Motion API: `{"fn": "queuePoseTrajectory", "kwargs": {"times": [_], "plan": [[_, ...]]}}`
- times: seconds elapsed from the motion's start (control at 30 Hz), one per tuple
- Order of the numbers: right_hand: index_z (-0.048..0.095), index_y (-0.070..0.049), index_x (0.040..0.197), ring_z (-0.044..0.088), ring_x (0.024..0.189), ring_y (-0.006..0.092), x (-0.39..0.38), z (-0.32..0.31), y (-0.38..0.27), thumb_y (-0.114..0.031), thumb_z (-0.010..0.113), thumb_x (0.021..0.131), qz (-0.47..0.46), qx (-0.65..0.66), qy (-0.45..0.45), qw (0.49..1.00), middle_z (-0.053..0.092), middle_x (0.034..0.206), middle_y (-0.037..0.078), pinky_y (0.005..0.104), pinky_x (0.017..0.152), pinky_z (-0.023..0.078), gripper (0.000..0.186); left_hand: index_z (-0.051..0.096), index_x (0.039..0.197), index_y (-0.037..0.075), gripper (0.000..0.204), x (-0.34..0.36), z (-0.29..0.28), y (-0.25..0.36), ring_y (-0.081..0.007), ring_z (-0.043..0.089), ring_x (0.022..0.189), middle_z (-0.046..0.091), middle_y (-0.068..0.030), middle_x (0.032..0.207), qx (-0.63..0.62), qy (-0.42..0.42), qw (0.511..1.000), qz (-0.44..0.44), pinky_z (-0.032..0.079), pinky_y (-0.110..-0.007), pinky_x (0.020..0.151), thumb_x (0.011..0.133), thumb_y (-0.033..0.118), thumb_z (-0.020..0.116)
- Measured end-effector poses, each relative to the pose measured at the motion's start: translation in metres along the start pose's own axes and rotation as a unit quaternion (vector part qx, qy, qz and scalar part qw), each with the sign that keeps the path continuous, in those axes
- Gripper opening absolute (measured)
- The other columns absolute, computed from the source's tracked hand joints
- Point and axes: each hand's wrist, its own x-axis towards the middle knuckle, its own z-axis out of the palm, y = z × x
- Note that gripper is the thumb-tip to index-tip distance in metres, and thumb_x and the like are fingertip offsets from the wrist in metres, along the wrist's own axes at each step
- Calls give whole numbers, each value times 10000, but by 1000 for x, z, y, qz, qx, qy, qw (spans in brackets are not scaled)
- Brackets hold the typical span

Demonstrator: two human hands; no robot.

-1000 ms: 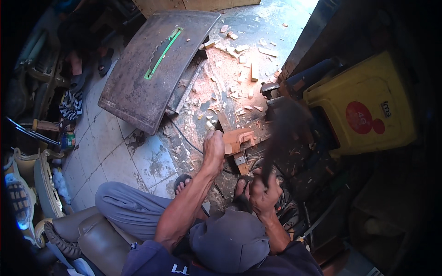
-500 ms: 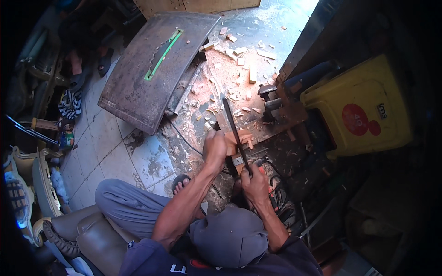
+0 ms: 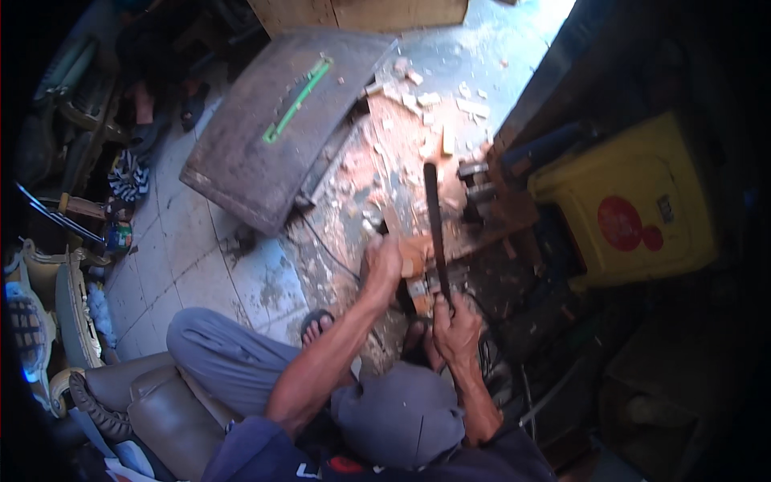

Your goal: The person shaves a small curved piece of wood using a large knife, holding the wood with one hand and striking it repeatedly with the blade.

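Note:
My left hand (image 3: 381, 265) is closed on an orange-brown wooden piece (image 3: 415, 255), its fingertips partly hidden behind it. In my right hand (image 3: 456, 325) is a long, dark, narrow tool (image 3: 434, 218), like a file or blade, held by its near end and pointing away from me just right of the wood. Whether the tool touches the piece I cannot tell. Beneath the work are a wooden support and a small metal fitting (image 3: 417, 286), partly hidden.
A metal saw table (image 3: 241, 153) with a green slot insert stands ahead-left; shavings and offcuts (image 3: 447, 138) litter the floor beside it. A yellow plastic container (image 3: 658, 185) and metal clamp (image 3: 474, 181) are at right. A co-worker's legs (image 3: 144, 104) show upper left, above chair frames (image 3: 76, 313).
The tool, a raised blur a second ago, came down across the wood and now points more straight ahead, a little further right. My left hand stays on the piece; the view has shifted slightly.

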Motion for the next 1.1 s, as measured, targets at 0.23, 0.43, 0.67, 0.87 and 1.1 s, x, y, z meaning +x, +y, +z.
{"fn": "queuePoseTrajectory", "kwargs": {"times": [0.23, 0.43, 0.67, 0.87, 1.1], "plan": [[680, -12, 1029, 664, 599, 381, -5, 18, 29, -108, 642, 949, -25, -36, 23, 999, 684, 781, 235, 441, 587, 532, 130, 548, 936, -45, 421, -5, 12, 6, -393, 558, 813, 565, -269, 860, -53, -38, 997, -43, 437, -503, 764, 980, 352, 414], [676, -4, 1067, 661, 589, 384, -17, 4, 1, -103, 640, 942, -95, 144, 88, 981, 659, 738, 247, 457, 584, 529, 163, 535, 931, -32, 441, -11, 0, 6, -356, 531, 774, 523, -235, 826, -43, -16, 999, -8, 423, -505, 737, 985, 387, 406], [690, -14, 1102, 681, 590, 320, -3, -4, -20, -152, 633, 966, -5, 84, 27, 996, 661, 732, 236, 419, 566, 519, 202, 522, 938, -42, 498, 4, -1, 1, -449, 524, 784, 539, -280, 849, 1, -17, 997, 73, 413, -531, 730, 1026, 432, 397], [712, 0, 1108, 686, 631, 217, -2, 16, 24, -78, 619, 965, -38, -91, 41, 994, 699, 752, 160, 358, 603, 543, 188, 571, 1051, -19, 561, 0, 13, 5, -499, 620, 975, 637, -333, 1052, -2, -7, 1000, -5, 459, -555, 863, 1005, 512, 395], [728, -32, 1157, 701, 648, 321, -14, 7, 21, -42, 636, 941, -129, 74, 128, 981, 712, 788, 183, 406, 640, 574, 235, 544, 1022, -30, 533, -1, 8, 11, -487, 574, 849, 602, -275, 902, -25, -38, 998, -45, 437, -546, 777, 1007, 482, 397]]}}
